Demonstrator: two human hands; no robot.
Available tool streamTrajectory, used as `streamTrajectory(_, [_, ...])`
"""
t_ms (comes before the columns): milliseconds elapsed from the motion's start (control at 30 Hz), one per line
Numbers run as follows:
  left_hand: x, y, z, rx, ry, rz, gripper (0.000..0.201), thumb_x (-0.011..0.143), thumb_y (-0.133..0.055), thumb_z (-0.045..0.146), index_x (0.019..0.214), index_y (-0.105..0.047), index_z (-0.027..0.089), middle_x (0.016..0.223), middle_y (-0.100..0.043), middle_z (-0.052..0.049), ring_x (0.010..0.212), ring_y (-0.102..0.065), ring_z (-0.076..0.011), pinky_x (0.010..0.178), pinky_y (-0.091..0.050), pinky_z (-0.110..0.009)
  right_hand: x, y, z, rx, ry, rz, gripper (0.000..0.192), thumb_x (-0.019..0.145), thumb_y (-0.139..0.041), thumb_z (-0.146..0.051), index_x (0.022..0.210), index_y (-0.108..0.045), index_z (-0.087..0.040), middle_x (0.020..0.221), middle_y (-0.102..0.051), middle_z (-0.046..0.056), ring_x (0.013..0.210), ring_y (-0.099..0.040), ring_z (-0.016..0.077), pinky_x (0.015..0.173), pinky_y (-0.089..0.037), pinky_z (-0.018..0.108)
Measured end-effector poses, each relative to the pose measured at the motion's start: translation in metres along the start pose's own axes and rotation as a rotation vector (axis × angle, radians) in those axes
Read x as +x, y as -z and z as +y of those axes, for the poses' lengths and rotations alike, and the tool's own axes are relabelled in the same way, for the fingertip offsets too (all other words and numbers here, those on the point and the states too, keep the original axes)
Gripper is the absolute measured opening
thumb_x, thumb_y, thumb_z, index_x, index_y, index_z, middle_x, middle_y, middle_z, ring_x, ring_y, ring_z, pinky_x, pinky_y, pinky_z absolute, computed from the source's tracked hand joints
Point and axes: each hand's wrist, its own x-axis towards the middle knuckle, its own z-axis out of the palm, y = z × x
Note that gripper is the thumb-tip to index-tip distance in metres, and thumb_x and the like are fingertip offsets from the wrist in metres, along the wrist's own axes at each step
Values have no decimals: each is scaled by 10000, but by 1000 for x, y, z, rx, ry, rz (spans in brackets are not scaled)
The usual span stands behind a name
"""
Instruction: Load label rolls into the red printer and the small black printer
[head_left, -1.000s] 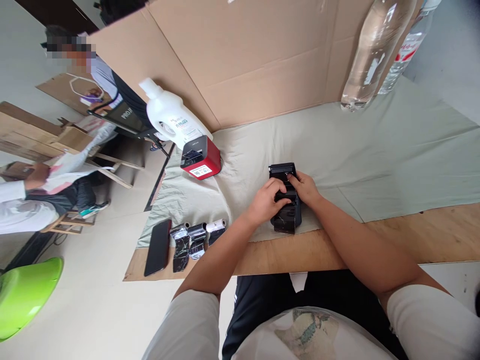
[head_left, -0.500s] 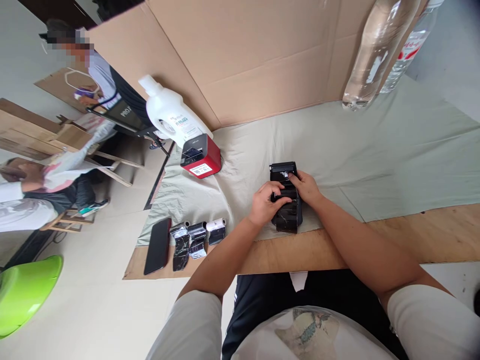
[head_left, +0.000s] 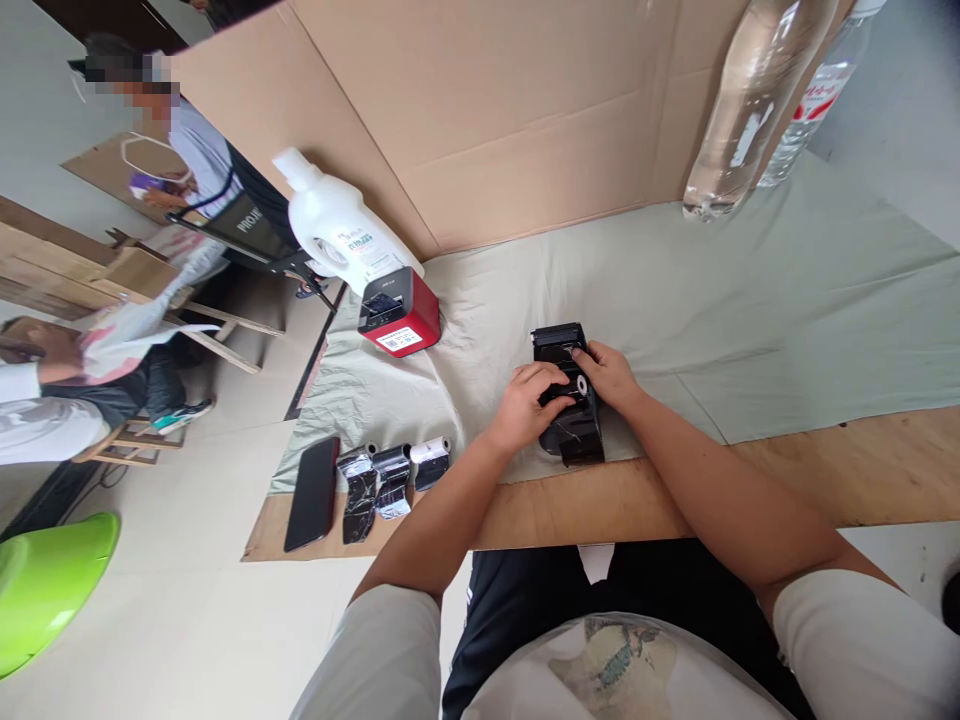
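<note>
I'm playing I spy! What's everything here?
table: one, brown, centre
cloth: one, greenish, on table
device: one, black, on cloth
held roll: one, black, at device
phone: one, black, left
loose rolls: three, black-silver-white, beside phone
jug: one, white, back left
box: one, red-black, before jug
bottles: two, clear, back right
cardboard wall: one, brown, behind
tub: one, green, left
chair: one, black, left
people: two, pale tops, left
hands: two, bare, at device

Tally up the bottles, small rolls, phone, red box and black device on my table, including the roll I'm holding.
Bottles: 3
Small rolls: 4, one of them in the left hand
Phone: 1
Red box: 1
Black device: 1
Total: 10
</note>
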Motion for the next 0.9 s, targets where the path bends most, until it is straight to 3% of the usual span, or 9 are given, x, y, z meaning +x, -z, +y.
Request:
streamTrajectory(200, [3,-1,-2,-62,-33,-17,149,851,-703,255,989,-668,208,1014,-684,-83,999,-646,-210,911,-507,-392,-1,1,-3,-45,5,4,362,872,-447,-502,627,-394,-241,579,-464,-30,596,-429,157,577,-294,291])
streamTrajectory(400, [3,-8,-6,-2,113,-28,152,827,-743,318,899,-666,209,969,-722,-59,954,-662,-214,968,-474,-442,0,-1,1,-33,5,12,367,878,-447,-514,637,-398,-242,584,-466,-27,591,-422,158,578,-312,289])
streamTrajectory(500, [2,-7,-3,24,77,-19,128,851,-717,342,838,-690,217,976,-726,-62,999,-636,-230,988,-450,-459,1,-2,4,-3,13,6,365,867,-436,-535,651,-415,-242,595,-455,-28,601,-423,159,591,-330,291])
streamTrajectory(600, [-1,-3,-3,30,127,167,163,891,-655,377,860,-700,223,1042,-679,-82,1081,-584,-241,1007,-437,-458,0,-2,4,35,26,14,392,853,-433,-580,658,-421,-241,610,-448,-28,613,-417,156,602,-340,291])
streamTrajectory(667, [-5,-2,-7,-43,285,344,224,898,-629,431,959,-663,218,1076,-633,-85,1066,-581,-224,987,-457,-436,-3,-1,1,80,39,26,438,845,-437,-635,658,-415,-240,614,-435,-29,621,-413,153,597,-344,288])
streamTrajectory(733, [-8,-3,-13,-236,466,404,368,882,-621,510,1098,-590,214,1109,-606,-86,1042,-594,-208,944,-489,-411,-8,0,-5,132,69,42,477,837,-441,-684,669,-420,-238,618,-425,-30,628,-415,150,596,-353,285])
streamTrajectory(800, [-10,-6,-16,-514,560,262,563,830,-655,574,1238,-500,218,1158,-602,-92,1059,-610,-214,932,-505,-412,-14,2,-11,172,106,58,489,833,-448,-707,704,-457,-235,634,-448,-26,644,-437,152,611,-374,287])
streamTrajectory(900, [-12,-9,-14,-820,528,-47,847,689,-816,502,1372,-383,250,1252,-595,-92,1160,-601,-245,991,-490,-431,-17,4,-17,217,112,80,478,829,-469,-700,774,-524,-227,671,-508,-13,674,-479,163,645,-411,298])
